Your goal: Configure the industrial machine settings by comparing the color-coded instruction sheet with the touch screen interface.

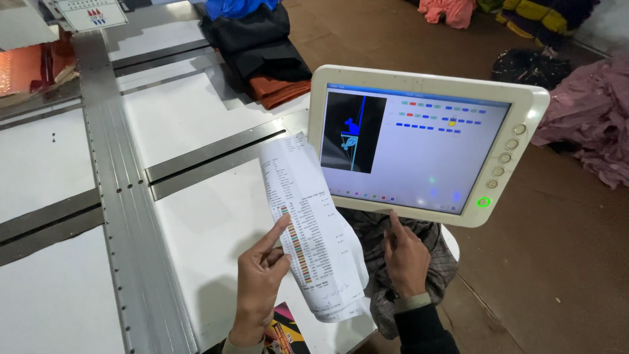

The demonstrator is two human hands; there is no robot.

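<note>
- The setting is a workshop with a brown floor (524, 262) and a long white work table (209, 216) crossed by grey metal rails (124, 216); the touchscreen console (426, 141) at the table's edge serves as the landmark here.
- The console is a cream plastic panel with rounded corners, a row of round buttons down its right side and one lit green button at the lower right. Its glossy screen is on, showing a dark design preview on the left and rows of small coloured bars to the right.
- Just left of the console, and overlapping its lower left corner, hangs a printed paper sheet (308, 223): thin, limp and curling, with columns of fine print and a strip of coloured squares.
- The left hand (259, 282), below and left of the console, grasps that sheet, its forefinger stretched up along the colour strip.
- The right hand (406, 259), directly under the console, holds nothing; its forefinger is extended, the tip at the screen's lower edge.
- Judging by this, the sheet is being checked against the screen: the design is loaded, while the entering or confirming of colours looks unfinished.
- Beyond the console lie folded dark and rust-orange fabrics (268, 56), soft and matte; to its right, a crumpled pink cloth heap (590, 118).
</note>
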